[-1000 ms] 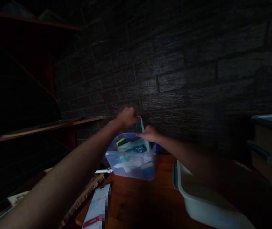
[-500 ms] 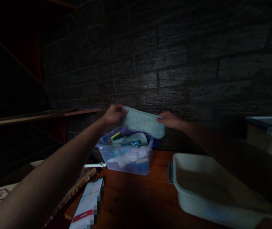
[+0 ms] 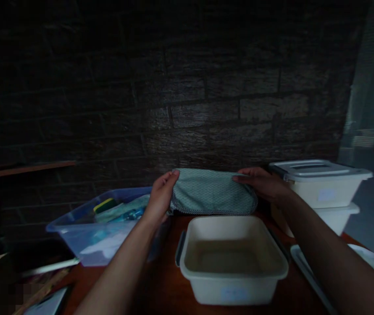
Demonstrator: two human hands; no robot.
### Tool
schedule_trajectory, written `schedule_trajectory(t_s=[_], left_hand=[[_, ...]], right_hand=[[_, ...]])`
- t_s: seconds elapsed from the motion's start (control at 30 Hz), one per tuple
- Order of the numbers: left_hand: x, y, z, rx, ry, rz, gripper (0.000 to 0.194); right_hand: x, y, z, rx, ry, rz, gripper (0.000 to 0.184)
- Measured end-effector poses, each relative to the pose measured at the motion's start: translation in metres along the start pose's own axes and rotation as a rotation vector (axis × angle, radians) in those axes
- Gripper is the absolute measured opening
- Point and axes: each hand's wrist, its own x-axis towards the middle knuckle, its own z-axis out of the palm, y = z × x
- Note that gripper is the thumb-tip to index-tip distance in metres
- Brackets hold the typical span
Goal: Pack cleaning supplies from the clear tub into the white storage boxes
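Note:
A folded grey-green cloth (image 3: pixel 211 192) with a dark patterned edge is stretched between my two hands. My left hand (image 3: pixel 162 194) pinches its left upper corner, thumb in front. At the upper right, my right hand (image 3: pixel 262 181) grips the cloth between thumb and fingers. Just below and nearer to me stands a cream plastic bin (image 3: pixel 234 288) without a lid; its visible floor holds nothing. To the left, partly behind my left forearm, a translucent blue tub (image 3: pixel 75 234) holds a yellow-and-green sponge (image 3: pixel 104 205), another folded cloth (image 3: pixel 124 209) and other items.
At the right, lidded cream boxes (image 3: pixel 325 183) are stacked against the dark brick wall (image 3: pixel 187 109). A loose lid (image 3: pixel 308 271) lies beneath my right forearm. A phone (image 3: pixel 47 304) rests on the wooden table (image 3: pixel 167 280) at lower left.
My hands have carried the cloth rightward, from above the blue tub to behind and above the cream bin. The view has turned right, bringing the stacked boxes further in.

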Motion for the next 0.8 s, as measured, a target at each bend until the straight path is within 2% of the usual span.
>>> schedule_trajectory(t_s=[0.13, 0.33, 0.47, 0.63, 0.8], left_hand=[[-0.013, -0.015, 0.026, -0.135, -0.001, -0.140, 0.045], [-0.011, -0.029, 0.042, -0.138, -0.053, -0.189, 0.032], [-0.008, -0.041, 0.044, -0.105, -0.075, -0.200, 0.028], [-0.011, -0.049, 0.037, -0.021, -0.093, -0.143, 0.028], [-0.023, -0.042, 0.035, -0.045, -0.086, -0.184, 0.032]], right_hand=[[-0.024, 0.001, -0.024, -0.028, 0.027, 0.037, 0.036], [-0.035, -0.005, -0.047, -0.165, 0.071, -0.055, 0.027], [-0.033, 0.001, -0.058, -0.324, 0.031, -0.080, 0.024], [-0.031, 0.009, -0.066, -0.471, 0.018, -0.082, 0.028], [-0.030, 0.007, -0.060, -0.573, -0.022, -0.039, 0.034]])
